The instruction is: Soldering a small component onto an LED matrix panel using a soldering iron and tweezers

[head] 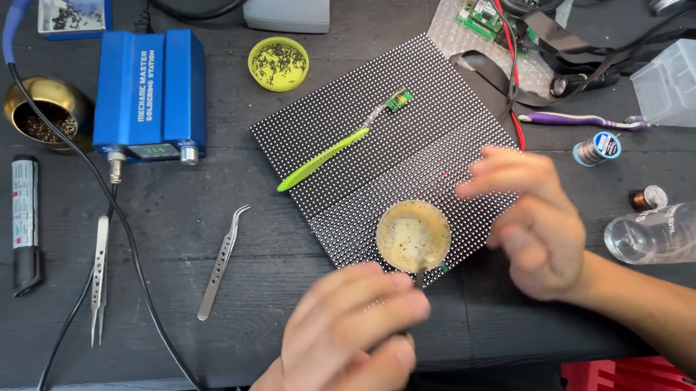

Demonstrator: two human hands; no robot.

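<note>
A black dotted LED panel (409,143) lies tilted on the dark table. On it rest a green toothbrush (322,158) and a small round dish of yellowish paste (412,233) near its front edge. My left hand (349,340) is closed around a thin tool whose tip reaches the dish's front rim; the tool itself is mostly hidden by my fingers. My right hand (527,221) hovers blurred over the panel's right front corner, fingers curled and apart, holding nothing that I can see.
A blue soldering station (149,95) stands at the back left beside a brass tip cleaner (41,114). Two tweezers (222,262) lie left of the panel. A yellow lid of small parts (278,63), a purple toothbrush (577,119), solder spool (599,148) and clear bottle (672,232) sit around.
</note>
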